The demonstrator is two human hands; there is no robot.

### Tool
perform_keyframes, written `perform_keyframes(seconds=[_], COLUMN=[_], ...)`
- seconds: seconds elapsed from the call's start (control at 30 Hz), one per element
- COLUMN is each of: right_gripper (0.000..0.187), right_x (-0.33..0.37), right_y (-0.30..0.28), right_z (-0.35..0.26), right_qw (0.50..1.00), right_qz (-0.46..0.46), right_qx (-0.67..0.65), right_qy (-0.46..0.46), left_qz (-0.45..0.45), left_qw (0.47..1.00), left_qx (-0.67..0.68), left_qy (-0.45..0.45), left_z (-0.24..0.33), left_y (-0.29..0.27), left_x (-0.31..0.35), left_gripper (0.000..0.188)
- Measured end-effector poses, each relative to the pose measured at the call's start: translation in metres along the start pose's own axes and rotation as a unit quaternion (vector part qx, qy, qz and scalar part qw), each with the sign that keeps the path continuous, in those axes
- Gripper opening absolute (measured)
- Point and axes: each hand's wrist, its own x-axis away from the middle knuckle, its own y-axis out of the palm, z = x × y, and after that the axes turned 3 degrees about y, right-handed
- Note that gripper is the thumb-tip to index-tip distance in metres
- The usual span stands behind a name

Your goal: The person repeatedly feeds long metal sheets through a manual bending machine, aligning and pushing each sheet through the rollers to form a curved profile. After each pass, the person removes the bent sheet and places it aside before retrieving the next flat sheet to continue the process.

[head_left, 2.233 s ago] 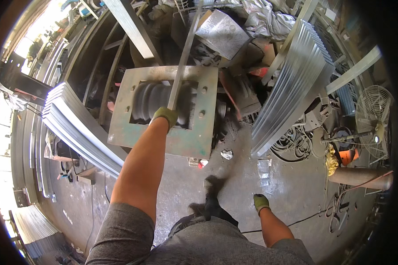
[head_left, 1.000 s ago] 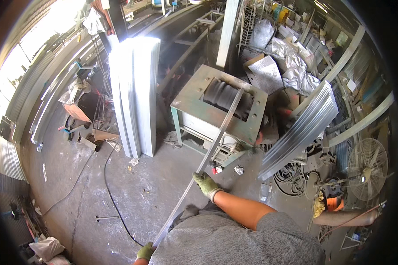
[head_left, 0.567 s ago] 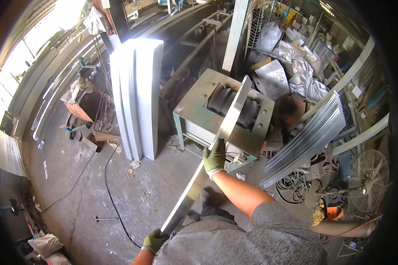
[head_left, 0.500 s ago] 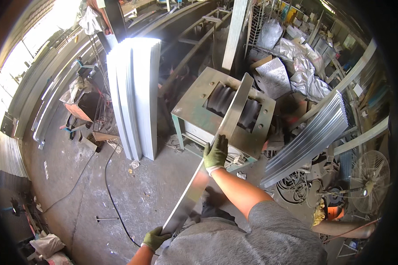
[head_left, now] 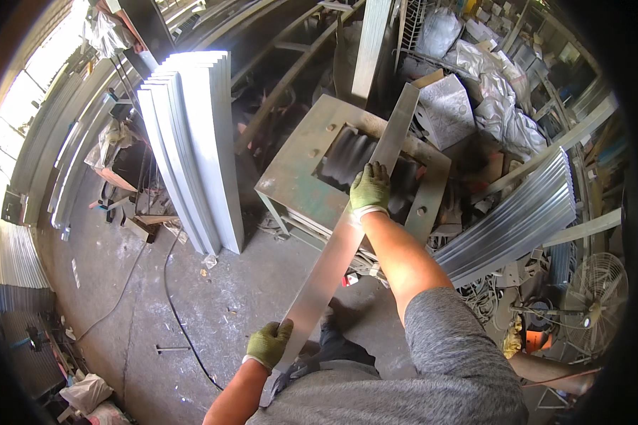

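Note:
A long, flat-faced metal profile (head_left: pixel 324 273) slants from beside my torso up to the far right. My left hand (head_left: pixel 269 344), in a green glove with a light cuff, is closed on the profile's left edge near its lower end. Farther up, my right hand (head_left: pixel 370 188), gloved the same way, grips the profile from above, its fingers partly curled over the face. The profile's far end reaches across a square steel-topped machine (head_left: pixel 298 180), over an opening with dark ribbed rollers (head_left: pixel 352 157). Whether the profile touches the rollers, I cannot tell.
Bright metal profiles (head_left: pixel 202 149) stand stacked left of the machine. More profiles (head_left: pixel 517 219) lean on its right, near a fan (head_left: pixel 594 301). A black cable (head_left: pixel 174 304) and a small T-shaped metal piece (head_left: pixel 171 348) lie on the floor. White sacks (head_left: pixel 500 99) are heaped behind.
The profile has moved forward over the machine and turned, showing more of its broad face. Both hands have moved forward with it, the right also a little rightward.

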Motion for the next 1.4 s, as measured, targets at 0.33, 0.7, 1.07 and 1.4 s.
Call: perform_keyframes(seconds=[0.33,0.7,1.07,1.4], right_gripper=[0.049,0.051,0.049,0.058], right_x=[0.036,0.122,0.232,0.321], right_y=[-0.004,-0.046,-0.074,-0.102], right_z=[-0.007,-0.045,-0.086,-0.110], right_qw=[1.000,0.998,0.998,0.996], right_qz=[-0.013,-0.025,-0.013,-0.059], right_qx=[-0.012,-0.030,-0.056,-0.059], right_qy=[-0.023,-0.043,-0.035,-0.025], left_qz=[0.037,0.028,0.020,0.022], left_qw=[0.996,0.999,0.999,0.999], left_qx=[-0.065,-0.012,0.021,0.024], left_qy=[0.044,0.032,0.019,0.017], left_z=[-0.047,-0.154,-0.264,-0.356], left_y=[0.014,0.023,0.021,0.032], left_x=[0.003,0.041,0.085,0.122], left_gripper=[0.058,0.058,0.058,0.057])
